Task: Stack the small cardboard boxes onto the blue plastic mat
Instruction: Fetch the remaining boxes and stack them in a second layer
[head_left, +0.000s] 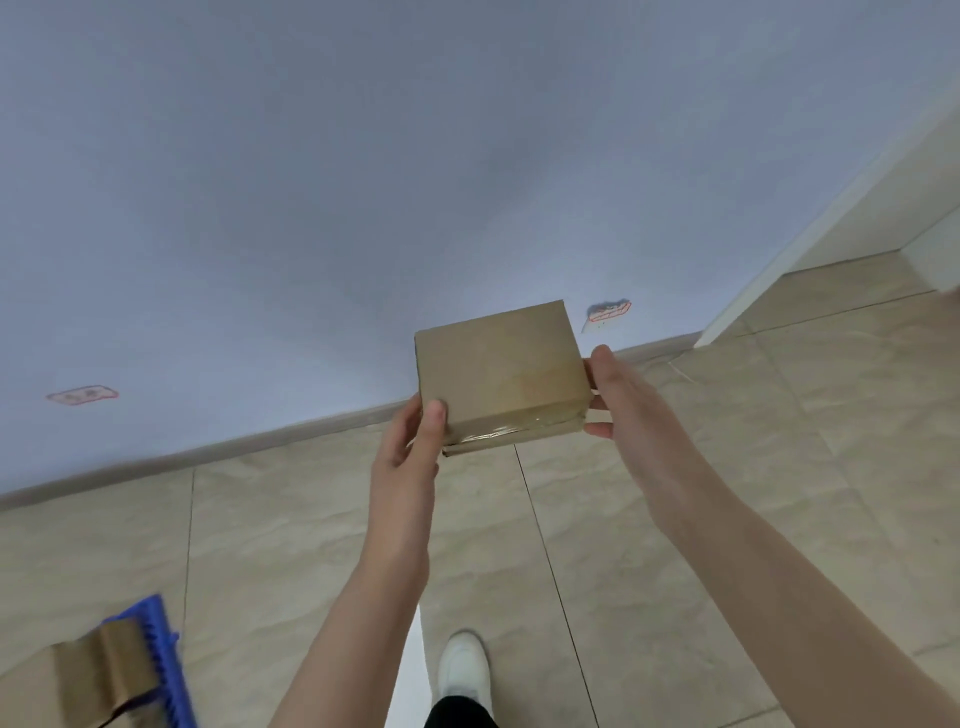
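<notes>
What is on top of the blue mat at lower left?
Taped cardboard, likely boxes, lies on the blue mat; only the mat's edge shows, the rest covered or out of frame.

Tiled floor (649, 519) open ahead, wall (363, 182) beyond — box (104, 670) and mat (162, 636) lower left

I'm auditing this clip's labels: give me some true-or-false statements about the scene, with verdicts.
1. The left hand and the right hand both hold the small brown cardboard box. True.
2. That box rests on the beige tiled floor. False: it is held up in the air, in front of the pale blue wall.
3. The blue plastic mat lies at the lower left. True.
4. The mat carries nothing. False: a second cardboard box lies on it.
5. A white shoe shows between the forearms. True.
</notes>
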